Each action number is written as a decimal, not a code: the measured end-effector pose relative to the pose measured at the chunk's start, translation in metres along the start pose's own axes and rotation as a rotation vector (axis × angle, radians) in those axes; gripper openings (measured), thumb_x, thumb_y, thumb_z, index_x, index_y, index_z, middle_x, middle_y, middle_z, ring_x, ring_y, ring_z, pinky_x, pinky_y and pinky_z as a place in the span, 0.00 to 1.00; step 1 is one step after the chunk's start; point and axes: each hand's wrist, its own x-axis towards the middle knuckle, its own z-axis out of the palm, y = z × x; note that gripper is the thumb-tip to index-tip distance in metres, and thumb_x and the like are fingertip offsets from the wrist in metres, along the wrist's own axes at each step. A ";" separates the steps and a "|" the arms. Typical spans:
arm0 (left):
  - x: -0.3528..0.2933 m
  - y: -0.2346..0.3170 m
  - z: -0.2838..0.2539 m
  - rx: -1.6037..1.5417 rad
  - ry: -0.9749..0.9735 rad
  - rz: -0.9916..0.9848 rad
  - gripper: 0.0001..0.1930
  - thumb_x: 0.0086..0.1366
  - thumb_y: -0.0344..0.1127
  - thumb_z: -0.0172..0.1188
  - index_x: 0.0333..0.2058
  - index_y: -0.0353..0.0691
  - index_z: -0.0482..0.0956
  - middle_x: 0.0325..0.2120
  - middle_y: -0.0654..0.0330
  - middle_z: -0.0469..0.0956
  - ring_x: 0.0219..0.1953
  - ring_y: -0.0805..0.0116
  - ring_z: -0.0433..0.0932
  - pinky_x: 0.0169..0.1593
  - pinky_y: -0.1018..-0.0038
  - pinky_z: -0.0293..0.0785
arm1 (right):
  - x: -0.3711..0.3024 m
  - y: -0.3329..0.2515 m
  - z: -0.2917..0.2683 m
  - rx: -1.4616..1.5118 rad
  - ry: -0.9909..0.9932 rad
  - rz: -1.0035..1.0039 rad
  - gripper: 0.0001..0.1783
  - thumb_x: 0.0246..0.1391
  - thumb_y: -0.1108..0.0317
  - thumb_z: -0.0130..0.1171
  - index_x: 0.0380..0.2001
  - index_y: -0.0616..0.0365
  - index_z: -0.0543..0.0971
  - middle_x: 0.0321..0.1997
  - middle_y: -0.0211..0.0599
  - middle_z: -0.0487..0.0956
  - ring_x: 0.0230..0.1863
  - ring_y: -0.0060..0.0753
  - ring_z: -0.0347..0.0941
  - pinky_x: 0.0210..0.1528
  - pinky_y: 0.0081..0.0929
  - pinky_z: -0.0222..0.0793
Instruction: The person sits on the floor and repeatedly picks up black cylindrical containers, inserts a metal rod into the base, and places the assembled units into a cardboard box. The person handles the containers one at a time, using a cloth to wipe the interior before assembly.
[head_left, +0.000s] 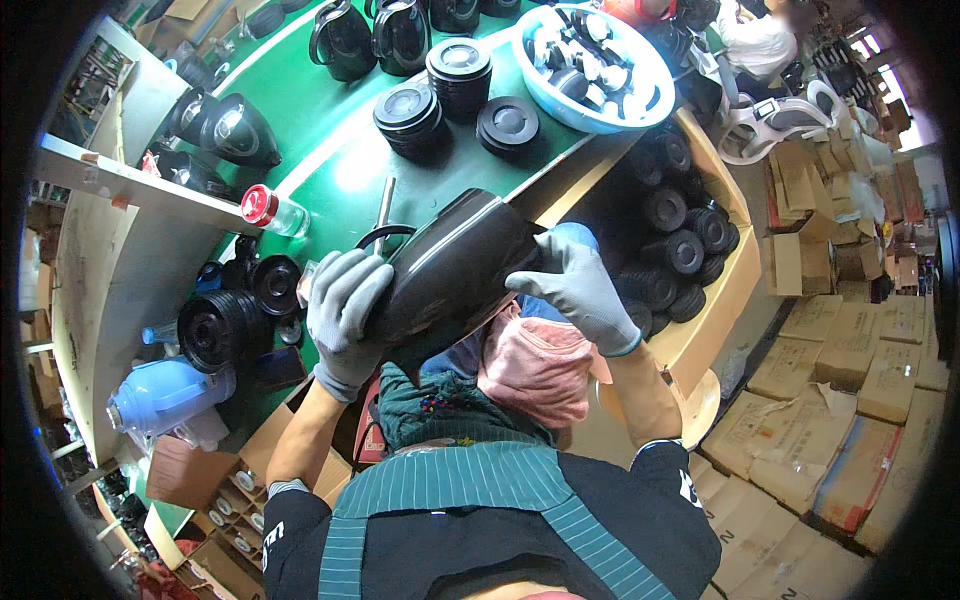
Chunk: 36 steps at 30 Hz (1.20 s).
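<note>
Head view: glossy black shell [455, 260] left of open carton [722, 302], long axis slanting up toward it; left hand [350, 315] grasping far end; right hand [582, 287], nearer carton, fingers bent at near end, pinch can't be told

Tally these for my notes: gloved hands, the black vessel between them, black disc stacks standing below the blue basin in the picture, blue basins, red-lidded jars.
Gloved hands: 2 (left hand, right hand)
Black vessel: 1
Black disc stacks: 3 (left stack, middle stack, right stack)
Blue basin: 1
Red-lidded jar: 1
Total: 8
</note>
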 end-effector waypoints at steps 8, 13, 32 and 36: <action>-0.024 -0.068 0.022 -0.502 -0.053 -0.690 0.23 0.59 0.29 0.71 0.55 0.30 0.85 0.47 0.54 0.88 0.49 0.64 0.86 0.59 0.67 0.80 | 0.082 0.008 0.000 0.059 -0.229 -0.117 0.19 0.70 0.59 0.63 0.54 0.64 0.84 0.45 0.30 0.85 0.44 0.21 0.78 0.50 0.24 0.75; -0.132 -0.114 0.057 -0.959 -0.320 -1.022 0.29 0.64 0.32 0.71 0.64 0.35 0.78 0.60 0.52 0.82 0.59 0.60 0.82 0.66 0.63 0.77 | 0.231 0.065 -0.029 -0.716 0.476 -0.375 0.46 0.62 0.43 0.70 0.73 0.58 0.69 0.69 0.59 0.75 0.73 0.54 0.70 0.69 0.49 0.69; -0.166 -0.091 0.081 -1.087 -0.402 -0.970 0.31 0.74 0.38 0.64 0.72 0.43 0.68 0.70 0.54 0.72 0.68 0.59 0.74 0.73 0.58 0.70 | 0.092 0.062 0.029 -0.459 -0.041 -0.839 0.61 0.44 0.23 0.71 0.78 0.42 0.70 0.82 0.62 0.56 0.78 0.68 0.55 0.79 0.57 0.50; -0.164 -0.088 0.073 -1.131 -0.456 -0.843 0.31 0.76 0.39 0.63 0.74 0.44 0.66 0.72 0.55 0.69 0.70 0.58 0.72 0.75 0.57 0.69 | 0.067 0.071 0.027 -0.398 -0.043 -0.882 0.58 0.50 0.22 0.66 0.77 0.42 0.71 0.82 0.62 0.55 0.79 0.70 0.53 0.79 0.60 0.47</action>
